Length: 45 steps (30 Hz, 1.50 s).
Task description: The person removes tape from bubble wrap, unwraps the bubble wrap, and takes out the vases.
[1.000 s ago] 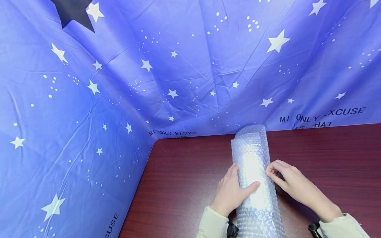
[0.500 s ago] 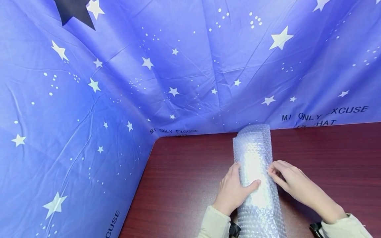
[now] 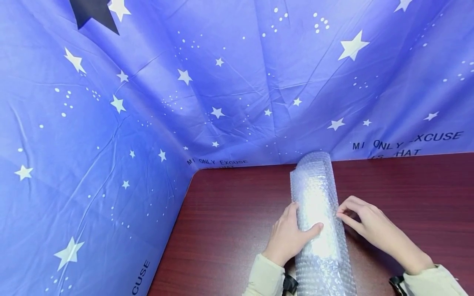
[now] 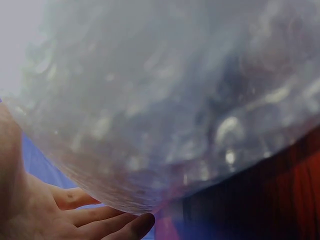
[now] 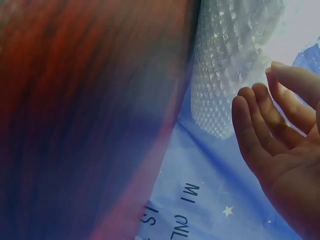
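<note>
A long roll of clear bubble wrap (image 3: 316, 197) lies lengthwise on the dark red table, its far end near the blue cloth. My left hand (image 3: 286, 236) holds it from the left side, thumb lying over the top. In the left wrist view the fingers (image 4: 95, 220) reach along the underside of the roll's curve. On the opposite side, my right hand (image 3: 370, 224) pinches at the roll's right side between thumb and forefinger. The right wrist view has those two fingertips (image 5: 276, 67) together against the bubble wrap (image 5: 220, 75), with the other fingers loosely bent.
Blue cloth (image 3: 237, 82) with stars and printed lettering hangs behind the table and along its left side. Wood-grained tabletop (image 3: 222, 213) extends on both sides of the roll. A dark star (image 3: 96, 14) shows at the upper left.
My right hand has shifted slightly to the right while staying at the roll's side. The roll's far end swung a little right, then back left. The left hand stays nearly in place.
</note>
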Each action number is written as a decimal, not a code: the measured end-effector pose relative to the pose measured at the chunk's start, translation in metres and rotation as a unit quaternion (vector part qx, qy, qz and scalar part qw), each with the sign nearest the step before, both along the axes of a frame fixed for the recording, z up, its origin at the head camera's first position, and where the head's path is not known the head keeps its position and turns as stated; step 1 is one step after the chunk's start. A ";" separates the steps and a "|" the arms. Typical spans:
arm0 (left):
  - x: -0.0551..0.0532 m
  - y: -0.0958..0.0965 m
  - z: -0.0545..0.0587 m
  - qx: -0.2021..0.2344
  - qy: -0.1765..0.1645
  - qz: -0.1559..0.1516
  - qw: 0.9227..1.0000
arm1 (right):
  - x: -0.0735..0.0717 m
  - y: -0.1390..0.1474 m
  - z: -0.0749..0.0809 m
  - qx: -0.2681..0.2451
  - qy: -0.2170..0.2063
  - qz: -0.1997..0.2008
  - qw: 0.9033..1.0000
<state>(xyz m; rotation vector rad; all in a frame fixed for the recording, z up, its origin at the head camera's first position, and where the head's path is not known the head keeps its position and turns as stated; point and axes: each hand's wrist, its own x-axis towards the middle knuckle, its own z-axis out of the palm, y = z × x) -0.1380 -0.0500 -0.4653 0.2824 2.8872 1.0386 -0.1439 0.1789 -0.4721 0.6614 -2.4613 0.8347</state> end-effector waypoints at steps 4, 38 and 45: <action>0.000 -0.001 0.000 -0.001 -0.002 0.002 1.000 | -0.001 0.001 0.000 0.012 0.014 0.012 1.000; -0.001 -0.001 0.001 0.019 -0.042 0.015 0.999 | 0.000 0.005 0.004 -0.046 -0.050 0.017 0.998; 0.000 0.001 0.005 0.015 -0.045 0.015 0.999 | -0.003 0.007 0.000 -0.038 -0.050 0.014 0.998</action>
